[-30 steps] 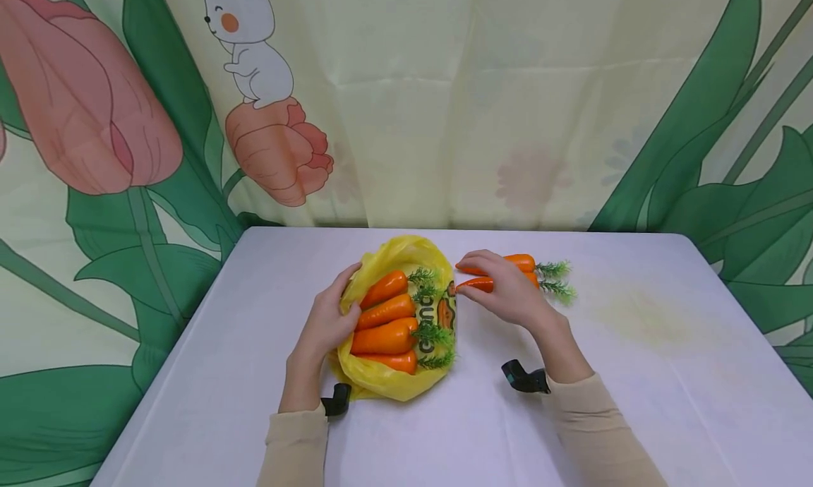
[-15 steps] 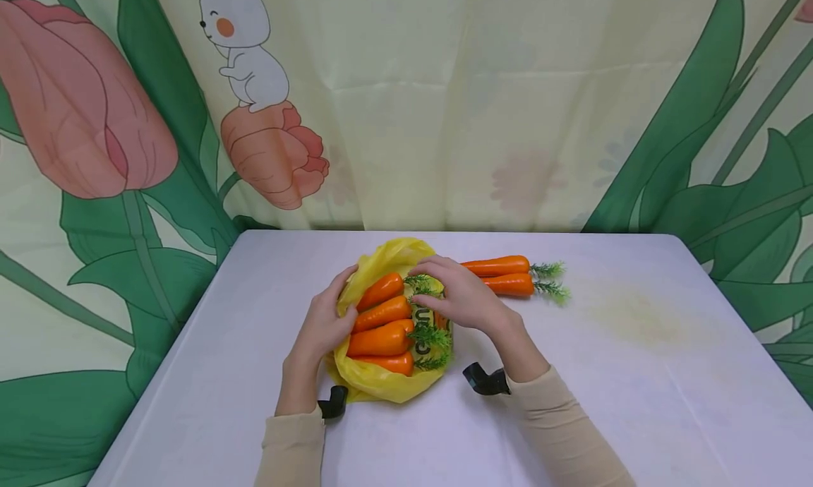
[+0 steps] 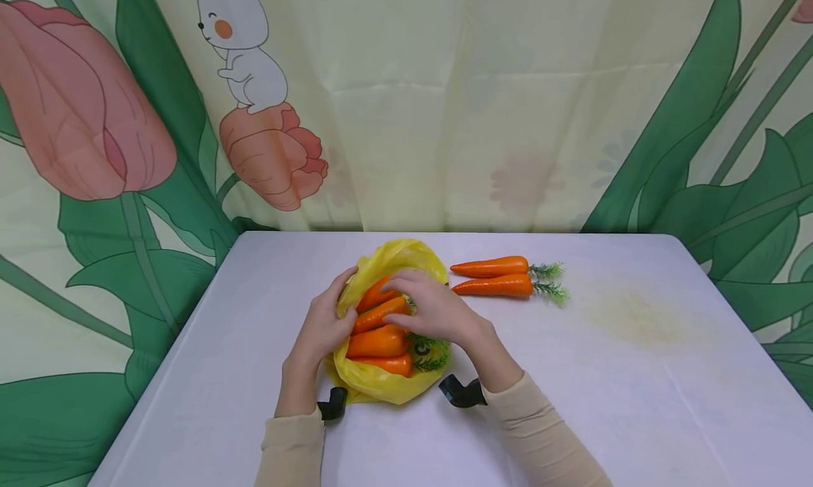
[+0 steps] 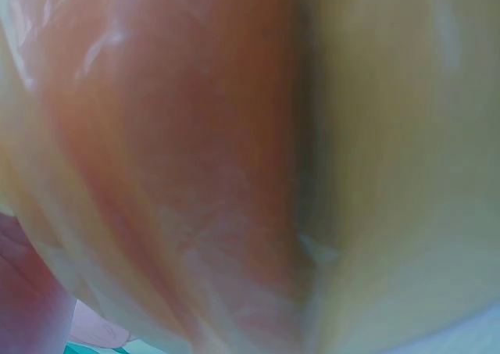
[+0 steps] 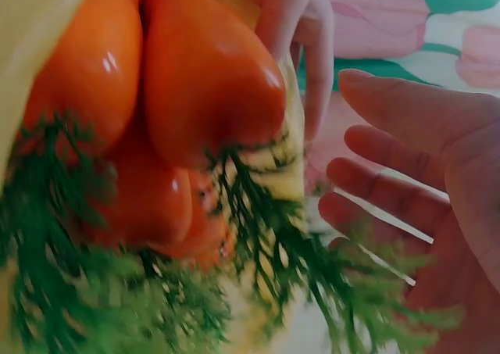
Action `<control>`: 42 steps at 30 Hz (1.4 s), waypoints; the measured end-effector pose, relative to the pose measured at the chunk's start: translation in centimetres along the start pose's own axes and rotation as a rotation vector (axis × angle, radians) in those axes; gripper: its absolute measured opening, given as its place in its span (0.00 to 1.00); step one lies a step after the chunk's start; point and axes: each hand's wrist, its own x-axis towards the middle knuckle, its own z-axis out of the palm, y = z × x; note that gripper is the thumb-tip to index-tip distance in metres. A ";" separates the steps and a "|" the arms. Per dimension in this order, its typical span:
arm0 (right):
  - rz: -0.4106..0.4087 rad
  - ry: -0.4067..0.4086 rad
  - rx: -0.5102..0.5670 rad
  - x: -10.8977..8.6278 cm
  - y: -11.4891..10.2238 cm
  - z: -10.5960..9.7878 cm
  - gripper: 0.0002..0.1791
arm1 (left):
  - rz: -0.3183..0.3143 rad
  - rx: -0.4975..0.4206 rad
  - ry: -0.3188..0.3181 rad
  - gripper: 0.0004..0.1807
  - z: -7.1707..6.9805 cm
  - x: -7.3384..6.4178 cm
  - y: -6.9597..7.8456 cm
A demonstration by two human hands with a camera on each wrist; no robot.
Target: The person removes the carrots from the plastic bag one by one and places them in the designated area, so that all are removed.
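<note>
Unpacking appears partly done: two artificial carrots (image 3: 495,286) lie on the tablecloth (image 3: 197,374), right of the yellow plastic bag (image 3: 406,250); at least four bagged carrots (image 3: 376,342) remain. The left hand (image 3: 325,325) grips the bag's left rim; the right hand (image 3: 433,308), fingers parted, holding nothing, hovers above them.

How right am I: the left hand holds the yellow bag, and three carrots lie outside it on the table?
Not quite: two carrots, not three, lie outside the bag on the table, as the head view shows. The left hand does hold the bag.
</note>
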 end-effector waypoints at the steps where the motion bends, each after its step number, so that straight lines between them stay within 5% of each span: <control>1: -0.010 -0.006 0.000 0.1 -0.1 0.2 0.20 | 0.001 0.000 0.001 0.38 0.0 0.0 0.0; 20: 0.027 -0.187 -0.099 0.4 -1.5 2.0 0.23 | 0.012 0.011 0.012 0.37 0.2 0.1 -0.3; 42: 0.032 -0.272 -0.156 0.5 -1.7 2.8 0.27 | 0.015 0.018 0.024 0.37 0.1 0.0 -0.4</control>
